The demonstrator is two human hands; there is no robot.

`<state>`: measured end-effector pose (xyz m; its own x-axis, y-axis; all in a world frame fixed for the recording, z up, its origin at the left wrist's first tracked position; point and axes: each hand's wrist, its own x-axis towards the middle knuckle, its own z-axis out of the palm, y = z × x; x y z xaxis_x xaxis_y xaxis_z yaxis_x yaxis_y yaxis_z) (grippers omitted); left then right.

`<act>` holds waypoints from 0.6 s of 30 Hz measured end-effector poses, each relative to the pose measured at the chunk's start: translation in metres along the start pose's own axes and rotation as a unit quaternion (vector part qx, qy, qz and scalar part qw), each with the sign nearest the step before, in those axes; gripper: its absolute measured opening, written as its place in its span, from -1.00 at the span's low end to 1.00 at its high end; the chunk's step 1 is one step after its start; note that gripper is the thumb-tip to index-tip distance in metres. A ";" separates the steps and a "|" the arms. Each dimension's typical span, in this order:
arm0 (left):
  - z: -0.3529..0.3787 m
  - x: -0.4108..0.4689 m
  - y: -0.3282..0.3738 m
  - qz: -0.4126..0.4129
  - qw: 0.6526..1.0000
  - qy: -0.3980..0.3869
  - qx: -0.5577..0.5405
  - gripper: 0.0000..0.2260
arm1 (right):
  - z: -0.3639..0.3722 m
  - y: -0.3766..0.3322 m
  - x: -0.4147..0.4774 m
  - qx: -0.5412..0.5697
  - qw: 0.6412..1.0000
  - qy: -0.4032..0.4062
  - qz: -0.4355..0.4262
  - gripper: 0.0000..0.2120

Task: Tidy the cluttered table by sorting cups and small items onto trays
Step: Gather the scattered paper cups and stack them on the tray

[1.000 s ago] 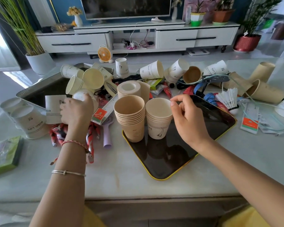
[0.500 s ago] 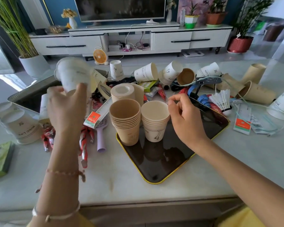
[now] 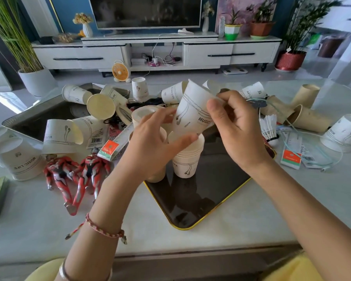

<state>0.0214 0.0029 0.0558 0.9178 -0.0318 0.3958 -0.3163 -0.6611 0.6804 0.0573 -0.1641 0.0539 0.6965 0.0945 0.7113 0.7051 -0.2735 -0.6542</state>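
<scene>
Step in hand, as I read it: nesting one more white paper cup onto the white cup stack standing on the black tray. Cup's in the air, tilted, right above the stack and close to its rim; not seated yet. Can't tell from here which end is the mouth.

Hands: both on that cup. The left hand has the lower end, w/ thumb under the bottom edge and fingers spread loosely along the left wall, so a light, fairly wide hold. The right hand pinches the upper part, thumb flat on the wall, other fingers curled round the back; narrower grip. Neither touches anything else that I can see.

Nxt move, my guess: straighten the cup base down, line it up w/ the stack's mouth, drop it in w/out squashing the thin wall. Stack's light and could tip if shoved sideways.

Plenty left to sort, I'd say: white cups lying round the steel tray back left, brown cups far right, plus toy figures and a shuttlecock on the table.
</scene>
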 end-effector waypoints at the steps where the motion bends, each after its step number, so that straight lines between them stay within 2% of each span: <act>1: -0.001 0.000 0.001 0.008 1.000 0.001 -0.011 -0.49 | 0.000 0.000 -0.002 -0.025 0.999 -0.009 -0.018 -0.84; 6: 0.001 -0.001 0.003 0.014 0.998 0.056 -0.038 -0.86 | 0.011 0.003 -0.012 -0.222 0.968 -0.065 -0.096 -0.72; 9: 0.002 -0.001 -0.002 0.000 0.996 0.083 -0.016 -0.88 | 0.018 0.012 -0.026 -0.302 0.932 -0.163 -0.114 -0.66; 12: 0.003 0.000 -0.010 -0.001 0.996 0.079 0.048 -0.80 | 0.019 0.013 -0.036 -0.307 0.919 -0.241 -0.064 -0.52; 15: 0.002 -0.001 -0.010 0.000 0.995 0.078 0.066 -0.78 | 0.012 0.011 -0.026 -0.265 0.946 -0.175 -0.058 -0.56; 18: 0.001 -0.001 -0.011 0.003 0.995 0.077 0.064 -0.79 | 0.003 0.029 0.004 -0.241 0.967 -0.078 0.016 -0.77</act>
<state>0.0243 0.0097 0.0475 0.8652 0.0731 0.4960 -0.2794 -0.7511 0.5981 0.0814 -0.1692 0.0370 0.7554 0.2121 0.6200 0.5650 -0.6899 -0.4525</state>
